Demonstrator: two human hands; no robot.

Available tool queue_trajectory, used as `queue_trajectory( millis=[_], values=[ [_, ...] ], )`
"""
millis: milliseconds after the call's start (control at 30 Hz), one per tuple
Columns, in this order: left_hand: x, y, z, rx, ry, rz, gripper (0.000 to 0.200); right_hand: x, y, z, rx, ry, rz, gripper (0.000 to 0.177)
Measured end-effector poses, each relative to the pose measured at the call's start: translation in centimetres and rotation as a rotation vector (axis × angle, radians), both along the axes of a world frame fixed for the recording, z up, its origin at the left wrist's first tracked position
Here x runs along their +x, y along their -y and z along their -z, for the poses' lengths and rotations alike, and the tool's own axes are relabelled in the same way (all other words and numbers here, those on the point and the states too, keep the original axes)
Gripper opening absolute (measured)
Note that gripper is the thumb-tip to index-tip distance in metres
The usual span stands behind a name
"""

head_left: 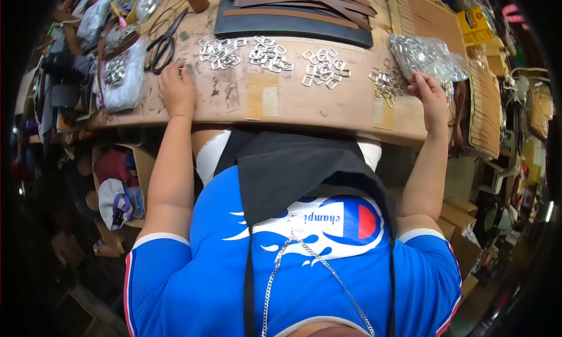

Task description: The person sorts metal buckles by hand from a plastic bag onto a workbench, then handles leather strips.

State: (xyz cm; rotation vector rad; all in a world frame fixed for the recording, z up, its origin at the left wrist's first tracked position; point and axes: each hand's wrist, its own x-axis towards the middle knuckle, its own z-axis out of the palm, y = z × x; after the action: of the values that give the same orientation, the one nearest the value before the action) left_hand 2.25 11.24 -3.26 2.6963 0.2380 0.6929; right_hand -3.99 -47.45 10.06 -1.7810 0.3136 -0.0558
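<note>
My left hand (177,91) rests on the table at the left with its fingers loosely bent and a little apart, nothing clearly in them. Just beyond its fingertips lie black-handled scissors (162,51). On the right, my right hand (428,97) pinches the near edge of a clear plastic bag (426,55) full of small shiny metal pieces. Left of that hand is a loose pile of darker metal loops (384,85). Further left lie three piles of silver rectangular rings: one pile (323,69), a middle pile (268,55) and a left pile (220,53).
Brown leather strips (298,0) lie on a black board (293,31) at the back of the table (328,111). A plastic bag of metal parts (120,73) sits at far left. Strip-covered boards (485,105) stand right, beside a yellow box (475,25). Brown tape (262,97) marks the front.
</note>
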Motion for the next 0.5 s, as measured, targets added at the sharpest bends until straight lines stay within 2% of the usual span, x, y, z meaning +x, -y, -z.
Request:
queue_trajectory(
  millis=[33, 133, 167, 233, 267, 333, 367, 433, 467, 500],
  values=[
    [0.0, 0.0, 0.0, -0.001, 0.001, 0.015, 0.023, -0.3, 0.3, 0.2, -0.001, 0.001, 0.015, 0.024],
    [0.0, 0.1, -0.2, 0.034, -0.010, -0.004, 0.023, -0.6, 0.3, 1.1, -0.396, 0.069, -0.171, 0.024],
    [0.1, 0.1, -0.2, 0.036, -0.007, 0.001, 0.023, -0.7, -0.1, 1.7, -0.394, 0.070, -0.165, 0.024],
    [0.1, 0.0, 0.1, 0.038, 0.003, -0.009, 0.023, -0.7, -1.2, 3.3, -0.763, 0.196, -0.250, 0.022],
    [0.2, -0.1, 0.2, 0.041, 0.006, -0.010, 0.023, -0.8, -1.7, 4.1, -0.760, 0.199, -0.250, 0.022],
    [0.3, -0.3, 0.1, 0.034, -0.007, 0.019, 0.022, -0.5, -3.3, 4.8, -1.071, 0.165, -0.346, 0.021],
    [0.4, -0.3, 0.1, 0.036, -0.005, 0.011, 0.022, -0.2, -4.5, 4.7, -1.069, 0.171, -0.351, 0.021],
    [0.2, 0.0, -0.3, 0.061, -0.019, 0.003, 0.022, 0.2, -9.3, 3.0, -0.974, 0.374, -0.217, 0.021],
    [0.0, 0.1, -0.3, 0.063, -0.019, 0.001, 0.022, 0.4, -11.2, 3.5, -0.972, 0.375, -0.219, 0.021],
    [0.0, 0.1, -0.4, 0.063, -0.021, -0.007, 0.022, 0.8, -13.0, 4.1, -0.953, 0.428, -0.348, 0.023]
  ],
)
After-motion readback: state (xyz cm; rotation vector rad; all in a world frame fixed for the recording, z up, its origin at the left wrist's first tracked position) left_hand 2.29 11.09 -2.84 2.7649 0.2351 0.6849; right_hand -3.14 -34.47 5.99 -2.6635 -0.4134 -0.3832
